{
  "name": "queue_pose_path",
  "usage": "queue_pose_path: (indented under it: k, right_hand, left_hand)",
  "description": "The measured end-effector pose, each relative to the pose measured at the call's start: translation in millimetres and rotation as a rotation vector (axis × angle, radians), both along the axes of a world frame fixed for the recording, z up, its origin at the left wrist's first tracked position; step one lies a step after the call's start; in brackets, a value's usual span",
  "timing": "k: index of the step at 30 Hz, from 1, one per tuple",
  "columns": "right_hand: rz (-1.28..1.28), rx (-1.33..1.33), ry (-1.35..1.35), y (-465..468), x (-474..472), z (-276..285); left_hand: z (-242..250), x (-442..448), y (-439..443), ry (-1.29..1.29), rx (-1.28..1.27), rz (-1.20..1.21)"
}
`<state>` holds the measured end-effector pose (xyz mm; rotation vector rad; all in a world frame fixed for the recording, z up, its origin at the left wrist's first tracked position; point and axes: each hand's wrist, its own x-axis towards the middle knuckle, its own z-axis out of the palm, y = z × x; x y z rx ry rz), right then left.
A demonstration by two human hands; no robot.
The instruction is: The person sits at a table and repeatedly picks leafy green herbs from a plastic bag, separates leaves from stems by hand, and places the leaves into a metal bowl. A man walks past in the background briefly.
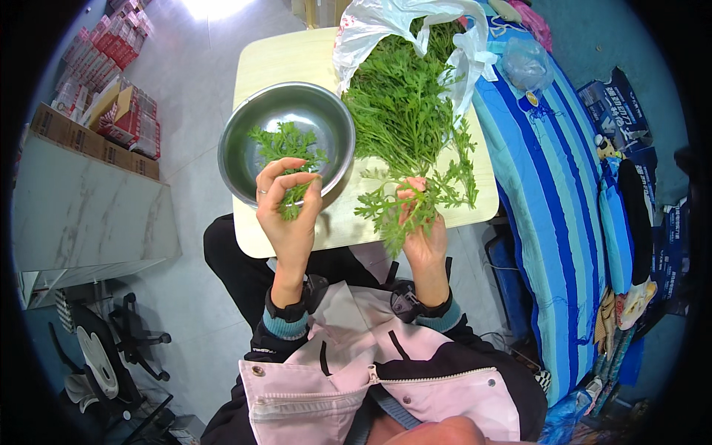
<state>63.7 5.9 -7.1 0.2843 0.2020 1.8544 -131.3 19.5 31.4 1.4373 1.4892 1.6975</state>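
Observation:
My left hand (289, 206) is at the near rim of a stainless steel bowl (229, 161), its fingers curled around small leafy green sprigs (292, 206). More leafy greens (286, 142) lie inside the bowl. To the right, my right hand (420, 222) holds a leafy green stem (397, 214), whose leaves partly cover the fingers. Beyond it a large heap of leafy greens (403, 105) spills from a white plastic bag (367, 33) onto the pale table (283, 53). A few loose stems (464, 167) lie at the heap's right side.
A blue striped cloth surface (534, 178) runs along the table's right side, with a clear plastic bag (525, 64) on it. Stacked cartons (125, 117) and a marble-patterned counter (94, 206) stand at the left. An office chair (105, 356) is at lower left.

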Motion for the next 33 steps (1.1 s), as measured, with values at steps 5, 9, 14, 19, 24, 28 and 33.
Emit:
queue_pose_path:
  k: [5,9,14,19,24,28,33]
  right_hand:
    - [0.003,-0.024,0.022,0.7,-7.3,4.3]
    - [0.006,0.024,-0.008,1.2,-11.8,9.2]
    - [-0.033,-0.018,-0.061,-0.5,-16.4,15.5]
    - [-0.013,0.002,-0.027,-0.3,-19.5,17.7]
    - [-0.047,-0.014,-0.074,-1.4,-21.8,20.0]
    - [-0.054,-0.007,-0.076,-0.3,-24.6,22.6]
    - [-0.056,0.048,-0.060,8.0,-30.3,22.6]
  left_hand:
    - [-1.3,-6.2,-0.7,-0.011,0.002,-0.001]
    - [-2.8,-11.0,-1.4,-0.044,-0.004,0.016]
    - [-4.1,-18.2,-2.7,-0.077,0.006,0.041]
    - [-5.1,-23.9,-4.7,-0.087,0.017,0.058]
    - [-3.9,-28.3,-6.5,-0.094,0.016,0.066]
    - [-2.1,-31.7,-9.6,-0.124,0.016,0.085]
    - [-0.5,-39.6,-14.3,-0.114,0.029,0.117]
